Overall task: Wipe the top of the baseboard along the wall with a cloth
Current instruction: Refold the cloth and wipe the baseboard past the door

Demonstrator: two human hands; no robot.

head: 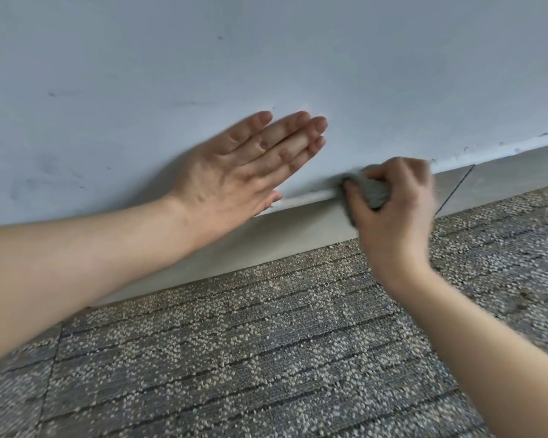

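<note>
The cloth (374,192), grey and bunched into a wad, is sitting inside the grip of the right hand (396,213), its loose edge poking out past the thumb and pressing on the top ledge of the baseboard (298,230). The baseboard, pale and plain, is running out from under the grip to both sides.

The pale blue-grey painted wall (393,74) looks matt and smooth, with faint dark scuffs toward 9 o'clock. The long light grey baseboard (298,229) has a smooth, faintly satin face. The small grey cloth (372,191) at 3 o'clock looks soft and fuzzy. The grey-and-beige carpet floor (266,358) at 6 o'clock is rough, nubby pile.
</note>
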